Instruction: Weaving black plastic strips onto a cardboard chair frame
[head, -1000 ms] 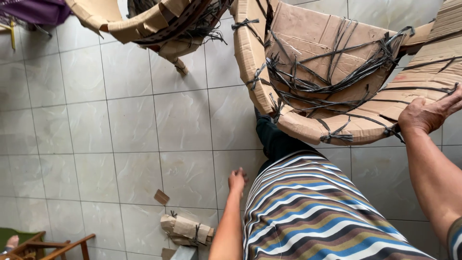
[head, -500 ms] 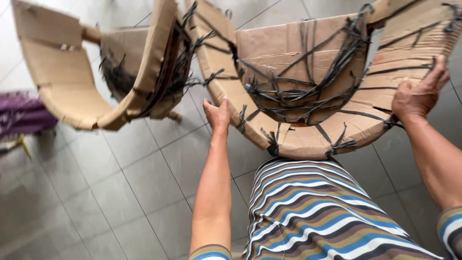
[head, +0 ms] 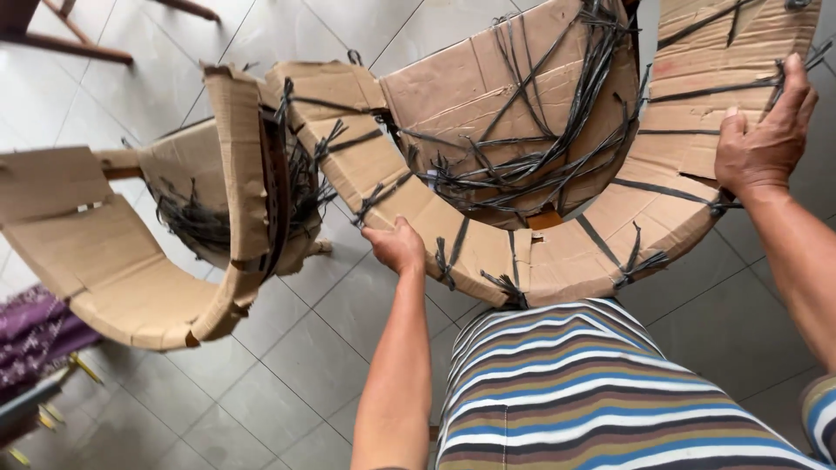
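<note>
Both hands grip a cardboard-wrapped curved chair, bound w/ black plastic strapping, filling the frame from 12 to 3 o'clock above a tiled floor. Left hand is closed on the lower rim near centre; right hand clasps the outer edge at 2 o'clock. A second wrapped chair sits just beside it at 9 o'clock. Striped shirt at 5 o'clock.

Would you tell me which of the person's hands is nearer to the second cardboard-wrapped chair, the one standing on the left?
The left. The left hand grips the near chair's curved rim just beside the second wrapped chair; the right hand grips that rim on its far side.
</note>
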